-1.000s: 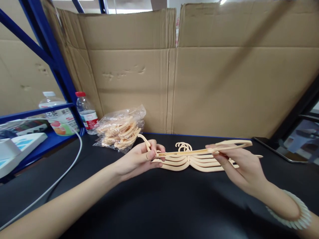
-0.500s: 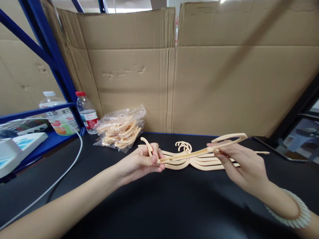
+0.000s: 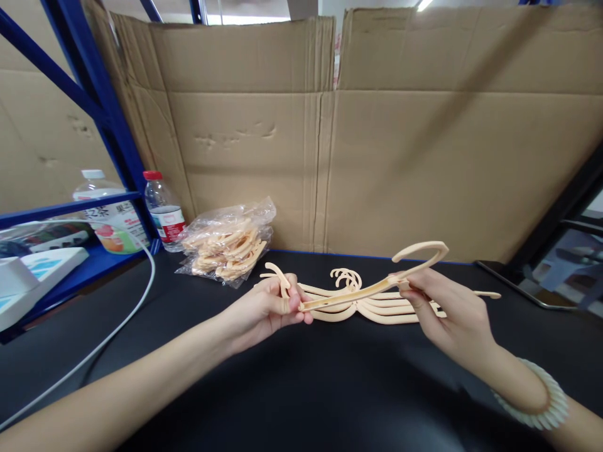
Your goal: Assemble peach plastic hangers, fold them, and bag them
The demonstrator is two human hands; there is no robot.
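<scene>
A beige plastic hanger piece [image 3: 351, 296] stretches between my two hands above the black table. My left hand [image 3: 280, 301] is closed on its left end, where a short curved prong pokes up beside my fingers. My right hand [image 3: 447, 311] pinches the other end at the base of a large hook [image 3: 426, 247], which curls up and back to the left. Behind the held piece lie several matching beige hangers [image 3: 386, 312] in a row on the table, their hooks bunched at the middle; my hands partly cover them.
A clear plastic bag [image 3: 228, 242] of beige hanger parts sits at the back left. Beside it stand a red-capped bottle [image 3: 166, 213] and a blue rack [image 3: 89, 107]. A white cable [image 3: 136, 314] crosses the left side. Cardboard [image 3: 424, 157] walls the back; a black frame [image 3: 541, 238] leans right.
The hook end has turned in my right hand, so the hook now arches upward more. My right hand has shifted slightly left. My left hand keeps its grip.
</scene>
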